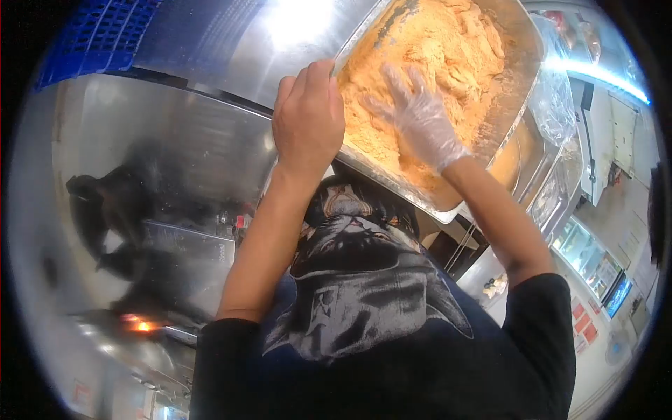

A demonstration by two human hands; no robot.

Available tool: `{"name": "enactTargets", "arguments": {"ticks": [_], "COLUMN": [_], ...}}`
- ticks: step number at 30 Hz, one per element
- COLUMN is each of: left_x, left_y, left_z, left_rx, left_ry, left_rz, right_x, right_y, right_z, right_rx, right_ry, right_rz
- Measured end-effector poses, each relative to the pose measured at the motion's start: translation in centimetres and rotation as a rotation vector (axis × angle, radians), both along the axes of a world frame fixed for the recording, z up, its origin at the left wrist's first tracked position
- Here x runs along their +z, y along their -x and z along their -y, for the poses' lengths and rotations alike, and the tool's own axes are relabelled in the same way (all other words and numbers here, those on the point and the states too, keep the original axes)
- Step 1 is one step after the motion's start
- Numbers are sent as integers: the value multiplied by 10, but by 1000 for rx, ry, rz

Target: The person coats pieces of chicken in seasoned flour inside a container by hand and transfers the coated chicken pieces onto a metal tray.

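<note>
A deep rectangular metal tray (523, 31) holds orange breading (371, 136), a powdery coating mix, with lumpy coated pieces (455, 42) towards its far side. I cannot tell what the pieces are under the coating. My left hand (308, 112), bare, is closed over the tray's left rim. Inside the tray, my right hand (418, 119) wears a clear plastic glove dusted with the mix. Its fingers are spread and rest on the breading, gripping nothing that I can see.
A blue plastic basket (98, 35) stands at the upper left on the steel worktop (231, 52). Crumpled clear plastic (553, 105) hangs beside the tray's right edge. A small flame (143, 325) burns at the lower left, near dark cookware.
</note>
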State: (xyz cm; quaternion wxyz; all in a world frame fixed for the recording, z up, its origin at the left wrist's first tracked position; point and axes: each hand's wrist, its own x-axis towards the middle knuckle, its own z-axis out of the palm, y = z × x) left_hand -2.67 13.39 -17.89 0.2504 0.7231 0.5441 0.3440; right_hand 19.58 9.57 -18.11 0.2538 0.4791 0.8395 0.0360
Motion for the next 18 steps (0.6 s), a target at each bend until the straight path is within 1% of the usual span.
{"name": "enactTargets", "arguments": {"ticks": [2, 3, 5, 6, 8, 9, 10, 12, 13, 14, 16, 17, 18], "left_x": [0, 0, 1, 1, 0, -1, -3, -4, -5, -5, -6, -7, -6], "left_y": [0, 1, 2, 3, 2, 2, 2, 4, 4, 4, 2, 2, 2], "left_z": [-1, -2, -2, -2, -2, -3, -4, -4, -5, -6, -8, -9, -9], "left_rx": [7, 7, -9, -14, -10, -13, -16, -44, -41, -38, -51, -43, -47], "left_ry": [0, 5, 19, 19, 33, 20, -5, -34, -49, -67, -81, -87, -90], "left_rz": [-2, -4, 19, 6, 15, 9, 5, -8, -10, -10, -15, -20, -20], "right_x": [-28, -36, -47, -40, -18, -27, -20, -11, -20, -27, -28, -24, -15], "right_y": [-18, -21, -22, -21, -21, -26, -23, -18, -16, -15, -8, -9, -10], "right_z": [-18, -31, -48, -51, -62, -67, -78, -93, -96, -86, -71, -58, -43], "right_rx": [46, 45, -474, -479, -306, -304, -303, -605, -628, -646, -656, -591, -595], "right_ry": [-82, -77, -12, -10, -32, -134, -148, -65, -164, -176, -231, -182, -187], "right_rz": [-135, -137, -411, -423, -261, -392, -401, -389, -424, -430, -574, -587, -588]}}
